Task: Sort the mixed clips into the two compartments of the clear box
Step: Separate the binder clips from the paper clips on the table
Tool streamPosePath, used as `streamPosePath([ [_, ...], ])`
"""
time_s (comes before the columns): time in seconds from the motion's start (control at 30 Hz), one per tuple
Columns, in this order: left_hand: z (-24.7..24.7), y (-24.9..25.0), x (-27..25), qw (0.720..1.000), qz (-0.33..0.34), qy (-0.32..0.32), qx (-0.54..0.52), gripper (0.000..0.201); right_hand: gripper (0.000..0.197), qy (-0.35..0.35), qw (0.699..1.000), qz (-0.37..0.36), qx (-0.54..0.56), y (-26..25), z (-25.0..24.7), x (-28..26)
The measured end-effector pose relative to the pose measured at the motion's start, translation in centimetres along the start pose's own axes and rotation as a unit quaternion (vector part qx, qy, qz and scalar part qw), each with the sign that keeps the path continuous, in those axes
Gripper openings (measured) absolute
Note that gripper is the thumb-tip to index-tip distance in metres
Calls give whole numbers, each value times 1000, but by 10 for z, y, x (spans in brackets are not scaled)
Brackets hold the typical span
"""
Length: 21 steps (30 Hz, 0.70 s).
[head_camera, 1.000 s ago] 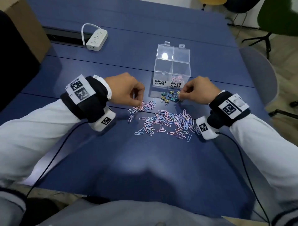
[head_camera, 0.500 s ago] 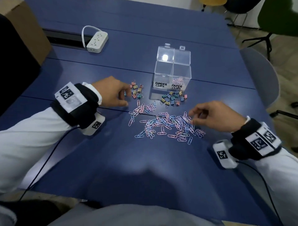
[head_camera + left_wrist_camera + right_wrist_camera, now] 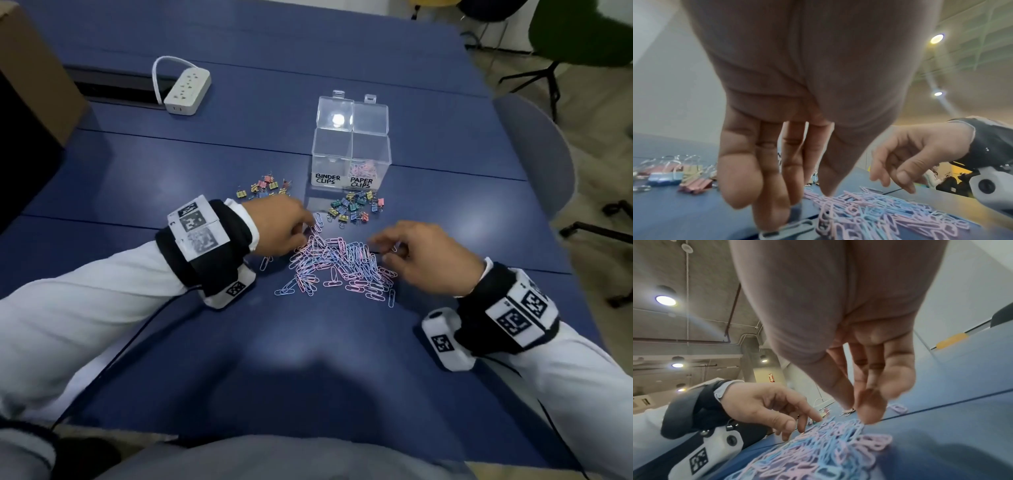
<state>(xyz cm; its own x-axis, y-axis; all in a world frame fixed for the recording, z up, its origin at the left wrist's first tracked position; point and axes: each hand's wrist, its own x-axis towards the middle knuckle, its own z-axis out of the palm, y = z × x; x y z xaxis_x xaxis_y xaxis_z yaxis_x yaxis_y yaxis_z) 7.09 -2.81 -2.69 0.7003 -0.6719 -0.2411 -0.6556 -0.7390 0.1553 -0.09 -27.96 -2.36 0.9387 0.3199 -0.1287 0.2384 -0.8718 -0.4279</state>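
Note:
A pile of pink and blue paper clips [image 3: 337, 265] lies on the blue table [image 3: 308, 359]. My left hand [image 3: 306, 236] touches the pile's left edge with straight fingers [image 3: 774, 211], one fingertip resting on a loose clip. My right hand [image 3: 385, 251] is at the pile's right edge, fingertips [image 3: 869, 415] down on the clips. Two heaps of coloured binder clips lie behind: one left [image 3: 263, 188], one right [image 3: 356, 207]. The clear box [image 3: 371, 118] stands open beyond; its right compartment, labelled PAPER CLIPS, holds some paper clips, and the BINDER CLIPS side looks empty.
A white power strip [image 3: 187, 90] lies at the back left beside a dark cable slot [image 3: 113, 85]. A cardboard box [image 3: 34, 78] stands at the far left edge. A grey chair [image 3: 537, 161] is at the table's right side.
My left hand has come from the left binder clip heap to the paper clip pile. My right hand has moved inward, and the pile is now more bunched together.

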Motion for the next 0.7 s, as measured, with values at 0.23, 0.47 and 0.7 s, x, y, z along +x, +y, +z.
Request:
streamPosePath([
  [0.23, -4, 16, 14, 999, 12, -28, 27, 41, 38, -34, 996, 21, -85, -1, -1, 16],
  [0.47, -3, 7, -8, 998, 21, 43, -29, 33, 38, -18, 999, -23, -41, -14, 5, 21],
  [0.7, -2, -27, -34, 996, -85, -12, -31, 37, 40, -66, 994, -43, -75, -21, 4, 20],
])
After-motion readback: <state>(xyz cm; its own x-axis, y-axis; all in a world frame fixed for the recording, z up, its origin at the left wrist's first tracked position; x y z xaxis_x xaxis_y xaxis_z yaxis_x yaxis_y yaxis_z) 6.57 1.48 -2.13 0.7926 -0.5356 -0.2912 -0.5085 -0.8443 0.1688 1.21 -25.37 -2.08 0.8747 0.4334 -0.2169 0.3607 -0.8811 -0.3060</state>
